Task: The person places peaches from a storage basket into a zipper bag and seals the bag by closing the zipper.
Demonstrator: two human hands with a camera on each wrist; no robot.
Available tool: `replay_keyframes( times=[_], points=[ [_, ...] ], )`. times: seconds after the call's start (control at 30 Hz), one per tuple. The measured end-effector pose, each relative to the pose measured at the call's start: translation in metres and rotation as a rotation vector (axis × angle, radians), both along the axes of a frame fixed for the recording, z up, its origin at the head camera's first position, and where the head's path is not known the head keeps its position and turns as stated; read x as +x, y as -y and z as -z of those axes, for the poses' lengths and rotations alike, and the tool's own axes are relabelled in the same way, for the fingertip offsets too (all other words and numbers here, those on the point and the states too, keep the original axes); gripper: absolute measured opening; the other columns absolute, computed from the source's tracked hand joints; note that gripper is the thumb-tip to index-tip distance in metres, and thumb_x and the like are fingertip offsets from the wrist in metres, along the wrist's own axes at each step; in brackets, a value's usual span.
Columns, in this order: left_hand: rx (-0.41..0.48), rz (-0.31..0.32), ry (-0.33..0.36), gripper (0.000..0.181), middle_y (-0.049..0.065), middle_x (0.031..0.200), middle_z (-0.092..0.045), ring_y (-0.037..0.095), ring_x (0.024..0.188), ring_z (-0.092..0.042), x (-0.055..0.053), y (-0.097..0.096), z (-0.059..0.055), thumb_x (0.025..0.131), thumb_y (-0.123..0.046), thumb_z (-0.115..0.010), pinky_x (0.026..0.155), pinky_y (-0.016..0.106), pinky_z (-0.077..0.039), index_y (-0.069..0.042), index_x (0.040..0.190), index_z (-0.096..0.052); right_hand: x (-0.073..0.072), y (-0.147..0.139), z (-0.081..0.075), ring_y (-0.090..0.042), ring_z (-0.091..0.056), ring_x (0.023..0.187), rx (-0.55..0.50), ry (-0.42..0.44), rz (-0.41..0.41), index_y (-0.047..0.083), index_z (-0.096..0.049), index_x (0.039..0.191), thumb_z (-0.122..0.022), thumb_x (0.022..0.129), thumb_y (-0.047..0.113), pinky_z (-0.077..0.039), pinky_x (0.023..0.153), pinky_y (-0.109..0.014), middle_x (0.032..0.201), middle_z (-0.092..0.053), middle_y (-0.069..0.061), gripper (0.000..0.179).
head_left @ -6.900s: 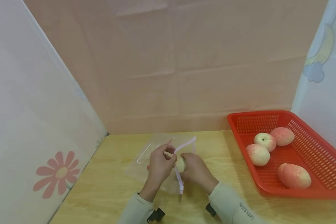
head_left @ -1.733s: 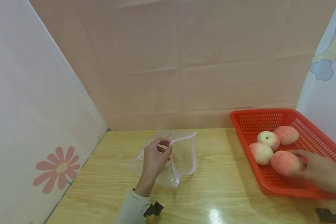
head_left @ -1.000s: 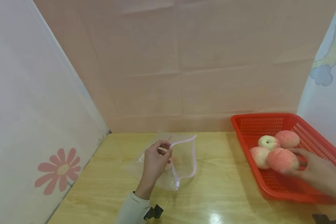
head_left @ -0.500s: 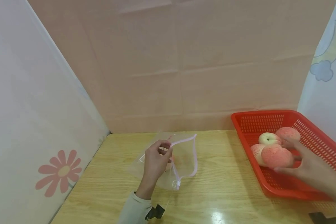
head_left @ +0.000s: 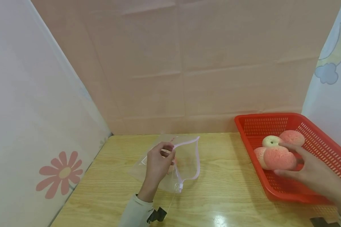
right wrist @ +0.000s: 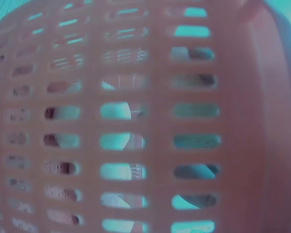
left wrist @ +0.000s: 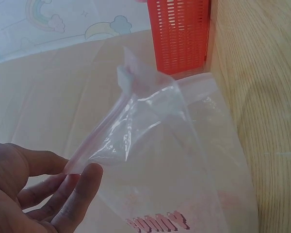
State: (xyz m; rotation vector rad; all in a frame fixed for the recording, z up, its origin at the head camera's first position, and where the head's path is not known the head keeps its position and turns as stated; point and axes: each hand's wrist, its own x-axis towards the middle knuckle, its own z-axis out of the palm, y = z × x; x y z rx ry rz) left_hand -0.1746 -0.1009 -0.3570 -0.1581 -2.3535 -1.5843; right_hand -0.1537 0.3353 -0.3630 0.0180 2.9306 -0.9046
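Observation:
In the head view my left hand (head_left: 159,159) pinches the edge of a clear zip bag (head_left: 186,160) with a pink zip strip, its mouth gaping to the right. The left wrist view shows the thumb and index finger nipping that pink edge, with red lettering on the clear film (left wrist: 157,222). A reddish shape shows through the bag just behind the left fingertips. At the right, my right hand (head_left: 315,168) reaches into the red basket (head_left: 268,189), its fingers and thumb spread round a pink peach (head_left: 279,158). The right wrist view shows only the slotted basket wall (right wrist: 157,126).
Beside the held peach lie a pale peach (head_left: 271,141), a pink peach (head_left: 292,137) and a partly hidden one (head_left: 260,156). The wooden table (head_left: 216,195) runs between bag and basket. A pinkish cloth wall (head_left: 170,78) closes the back.
Earlier both hands were at the bag with a pale peach between them. The right hand then went to the basket, and the pink peach there shifted left against the others. The left hand stayed.

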Motion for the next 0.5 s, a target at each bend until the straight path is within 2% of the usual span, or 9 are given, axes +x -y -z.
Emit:
replay_keyframes(
  times=[0.2, 0.5],
  points=[
    [0.003, -0.002, -0.002, 0.014, 0.012, 0.093, -0.070, 0.018, 0.065, -0.068, -0.0004, -0.0002, 0.0007, 0.086, 0.000, -0.073, 0.055, 0.039, -0.062, -0.005, 0.099, -0.070, 0.0008, -0.0004, 0.0038, -0.062, -0.037, 0.119, -0.082, -0.003, -0.026, 0.008, -0.002, 0.160, -0.072, 0.088, 0.049, -0.052, 0.073, -0.065, 0.147, -0.028, -0.041, 0.108],
    [0.003, 0.002, -0.013, 0.014, 0.013, 0.092, -0.070, 0.018, 0.065, -0.069, -0.0009, 0.0000, 0.0004, 0.086, 0.000, -0.073, 0.054, 0.035, -0.062, -0.004, 0.099, -0.070, 0.0018, 0.0025, 0.0024, -0.064, -0.028, 0.123, -0.164, 0.035, -0.039, 0.004, 0.002, 0.159, -0.067, 0.094, 0.044, -0.052, 0.076, -0.069, 0.153, -0.013, -0.041, 0.102]
  ],
)
